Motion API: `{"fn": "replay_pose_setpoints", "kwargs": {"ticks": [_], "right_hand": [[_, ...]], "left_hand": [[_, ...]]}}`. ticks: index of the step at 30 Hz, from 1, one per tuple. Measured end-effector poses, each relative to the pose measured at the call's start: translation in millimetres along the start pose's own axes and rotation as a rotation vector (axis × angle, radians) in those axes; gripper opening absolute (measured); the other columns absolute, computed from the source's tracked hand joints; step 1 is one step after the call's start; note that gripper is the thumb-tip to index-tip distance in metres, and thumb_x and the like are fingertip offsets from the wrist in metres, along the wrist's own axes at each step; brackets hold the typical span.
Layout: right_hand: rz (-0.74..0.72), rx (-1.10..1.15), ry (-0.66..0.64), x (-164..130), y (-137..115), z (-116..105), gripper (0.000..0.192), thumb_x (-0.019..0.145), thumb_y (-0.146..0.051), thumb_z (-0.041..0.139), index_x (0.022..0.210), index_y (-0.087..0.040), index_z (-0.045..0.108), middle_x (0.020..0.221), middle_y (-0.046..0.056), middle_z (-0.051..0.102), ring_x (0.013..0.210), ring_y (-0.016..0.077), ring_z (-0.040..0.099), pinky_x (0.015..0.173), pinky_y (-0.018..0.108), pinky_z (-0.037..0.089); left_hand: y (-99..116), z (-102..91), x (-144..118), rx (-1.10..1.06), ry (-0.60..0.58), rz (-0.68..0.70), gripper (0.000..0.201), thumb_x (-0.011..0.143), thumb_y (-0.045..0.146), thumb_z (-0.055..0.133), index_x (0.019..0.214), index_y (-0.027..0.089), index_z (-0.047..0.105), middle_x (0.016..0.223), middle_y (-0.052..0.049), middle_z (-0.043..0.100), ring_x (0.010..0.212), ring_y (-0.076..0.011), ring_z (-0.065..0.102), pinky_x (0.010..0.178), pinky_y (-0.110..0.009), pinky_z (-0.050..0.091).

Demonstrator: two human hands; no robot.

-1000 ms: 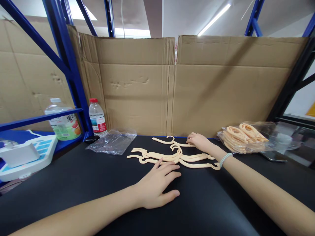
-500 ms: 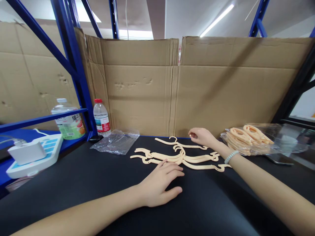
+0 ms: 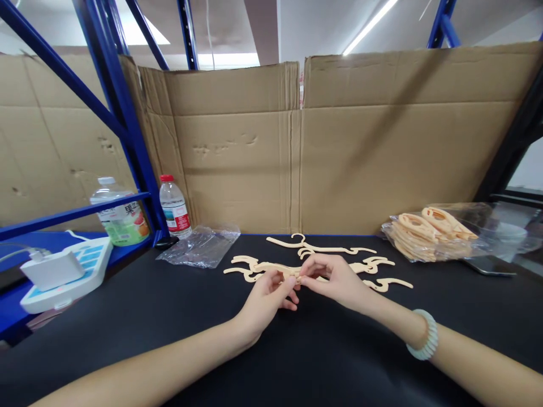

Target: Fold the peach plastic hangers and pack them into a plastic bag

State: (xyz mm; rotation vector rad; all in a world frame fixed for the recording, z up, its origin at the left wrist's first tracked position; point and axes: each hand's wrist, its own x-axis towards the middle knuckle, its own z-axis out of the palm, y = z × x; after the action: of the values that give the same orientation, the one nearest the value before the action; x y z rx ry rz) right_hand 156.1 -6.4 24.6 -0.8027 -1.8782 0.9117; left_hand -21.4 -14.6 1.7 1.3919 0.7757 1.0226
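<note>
Nearest the camera, the left hand [image 3: 268, 298] and the right hand [image 3: 335, 281] meet over the matte black tabletop [image 3: 127, 328], their fingertips [image 3: 292, 281] pinched together on a small piece that is too tiny to make out, just in front of the loose pile of flat cream-coloured plastic hangers [image 3: 314, 263] lying on the surface. To handle such a small piece well, a light pinch from both sides with the wrists kept low near the table looks wise, so nothing drops among the hangers; the thin hanger arms look likely to snag on each other if dragged. A pale bead bracelet [image 3: 422, 342] circles the right wrist. Further back, a crumpled clear plastic bag [image 3: 199, 244] lies to the left, and a clear bag stuffed with more cream hangers [image 3: 428, 234] to the right. A small red-capped water bottle [image 3: 173, 206] and a larger labelled drink bottle [image 3: 119, 212] stand by the blue steel rack post [image 3: 123, 124]. A white and blue scale-like device [image 3: 63, 271] sits far left. Brown corrugated cardboard sheets [image 3: 339, 152] wall off the back.
</note>
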Motion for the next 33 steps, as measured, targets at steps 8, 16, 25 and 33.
{"fn": "replay_pose_setpoints", "kwargs": {"ticks": [8, 16, 25, 33], "right_hand": [[-0.07, -0.784, 0.132, 13, 50, -85, 0.011, 0.079, -0.017, 0.061, 0.085, -0.019, 0.07, 0.087, 0.007, 0.068, 0.092, 0.0248, 0.059, 0.084, 0.038, 0.047], [0.099, -1.099, 0.006, 14, 87, -115, 0.01, 0.082, -0.017, 0.057, 0.082, -0.019, 0.066, 0.085, 0.007, 0.068, 0.087, 0.0232, 0.059, 0.078, 0.032, 0.046], [0.04, -1.022, 0.113, 10, 79, -116, 0.003, 0.08, -0.018, 0.053, 0.082, -0.021, 0.052, 0.074, 0.002, 0.062, 0.066, 0.0178, 0.059, 0.061, 0.026, 0.041], [0.009, -0.746, 0.138, -4, 35, -119, 0.016, 0.081, -0.031, 0.052, 0.088, -0.02, 0.061, 0.083, 0.004, 0.068, 0.074, 0.0192, 0.062, 0.067, 0.029, 0.047]], "left_hand": [[0, -1.3, 2, -0.125, 0.071, -0.103, 0.035, 0.08, 0.044, 0.063, 0.077, 0.019, 0.038, 0.066, 0.002, 0.058, 0.054, -0.0106, 0.057, 0.049, -0.022, 0.048], [3, 1.1, 5, -0.189, 0.161, -0.158, 0.02, 0.087, 0.028, 0.054, 0.078, 0.017, 0.04, 0.071, -0.002, 0.061, 0.053, -0.0108, 0.059, 0.05, -0.022, 0.048], [9, -16.4, 10, -0.186, 0.153, -0.093, 0.023, 0.078, 0.03, 0.068, 0.08, 0.015, 0.05, 0.066, 0.0, 0.058, 0.055, -0.008, 0.053, 0.051, -0.018, 0.045], [34, -55.7, 34, -0.273, 0.288, 0.001, 0.015, 0.074, 0.017, 0.07, 0.074, 0.011, 0.057, 0.062, 0.001, 0.055, 0.053, -0.0053, 0.052, 0.05, -0.013, 0.043]]}}
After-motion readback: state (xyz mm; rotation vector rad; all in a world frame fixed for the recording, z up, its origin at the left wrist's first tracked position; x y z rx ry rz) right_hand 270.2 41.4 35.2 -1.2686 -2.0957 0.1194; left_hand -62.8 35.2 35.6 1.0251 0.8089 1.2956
